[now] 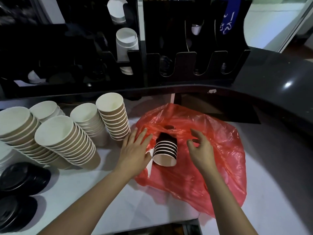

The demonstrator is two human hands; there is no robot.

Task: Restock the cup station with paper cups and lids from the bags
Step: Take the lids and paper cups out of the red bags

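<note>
A nested stack of dark cups (165,150), lying on its side on the red bag (211,150) on the worktop (105,197), is being approached by the left hand (135,150), fingers straight, and the right hand (200,150), fingers loosely apart, so a grasp and lift toward the dispenser rack (169,65) is judged next.

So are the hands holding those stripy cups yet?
No. The left hand lies flat on the red bag beside the dark striped cups. The right hand hovers with loosely curled fingers, gripping nothing.

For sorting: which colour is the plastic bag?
Red, translucent bag, seen in the head view.
</note>
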